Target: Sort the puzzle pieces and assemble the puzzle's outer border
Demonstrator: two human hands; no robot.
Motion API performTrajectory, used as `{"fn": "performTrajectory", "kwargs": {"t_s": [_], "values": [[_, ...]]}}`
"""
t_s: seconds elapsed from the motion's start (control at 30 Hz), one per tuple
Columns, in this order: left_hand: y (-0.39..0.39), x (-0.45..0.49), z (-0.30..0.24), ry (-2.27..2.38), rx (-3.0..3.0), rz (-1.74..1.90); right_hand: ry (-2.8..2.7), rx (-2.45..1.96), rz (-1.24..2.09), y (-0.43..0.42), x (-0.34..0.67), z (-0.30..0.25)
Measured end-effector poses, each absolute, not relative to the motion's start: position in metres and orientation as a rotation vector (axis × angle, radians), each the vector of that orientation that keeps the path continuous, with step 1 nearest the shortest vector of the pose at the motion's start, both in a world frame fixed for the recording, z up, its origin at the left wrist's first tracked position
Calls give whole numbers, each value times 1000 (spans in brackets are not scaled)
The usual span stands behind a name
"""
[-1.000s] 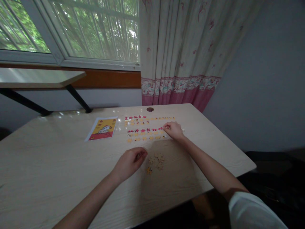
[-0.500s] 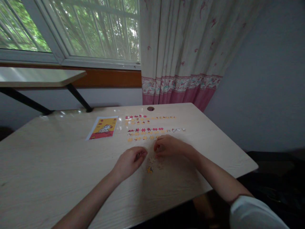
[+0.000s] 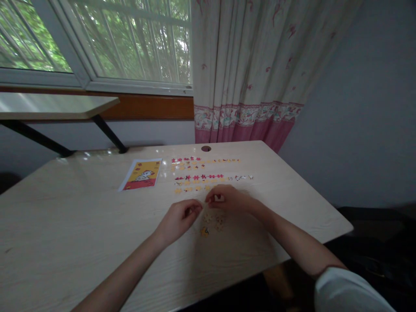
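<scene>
My left hand (image 3: pixel 182 217) and my right hand (image 3: pixel 229 199) meet almost fingertip to fingertip above the table. Both have thumb and fingers pinched; what lies in either pinch is too small to make out. Just below them are a few loose pale jigsaw pieces (image 3: pixel 219 222) and a yellow jigsaw piece with dark marks (image 3: pixel 204 232). Beyond my hands run rows of sorted pieces: a red row (image 3: pixel 196 177), yellow rows (image 3: pixel 188 189) and some white pieces (image 3: pixel 240 177). My right hand hides the end of the nearest yellow row.
A picture sheet (image 3: pixel 142 174) with a white animal on yellow and red lies left of the rows. The pale wooden table (image 3: pixel 81 225) has a round hole (image 3: pixel 206 148) at its back edge. A raised shelf (image 3: pixel 58 104) stands back left; a curtain (image 3: pixel 247 86) hangs behind.
My right hand has moved slightly left, bringing its fingertips closer to my left hand's. The pale pieces below it show more fully. My left hand has barely moved.
</scene>
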State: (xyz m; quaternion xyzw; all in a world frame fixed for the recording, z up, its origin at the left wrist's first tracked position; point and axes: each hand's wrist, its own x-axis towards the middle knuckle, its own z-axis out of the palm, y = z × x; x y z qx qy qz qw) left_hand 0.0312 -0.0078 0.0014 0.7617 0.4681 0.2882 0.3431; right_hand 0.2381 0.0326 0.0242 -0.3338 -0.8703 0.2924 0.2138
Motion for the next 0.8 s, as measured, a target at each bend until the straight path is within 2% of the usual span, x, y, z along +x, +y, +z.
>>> {"fn": "performTrajectory", "kwargs": {"t_s": [0.5, 0.8], "values": [[-1, 35, -2, 1033, 1256, 852, -2372, -519, 353, 28, 231, 14], [0, 34, 5, 1059, 1074, 952, -2293, -625, 151, 31, 231, 13]]}}
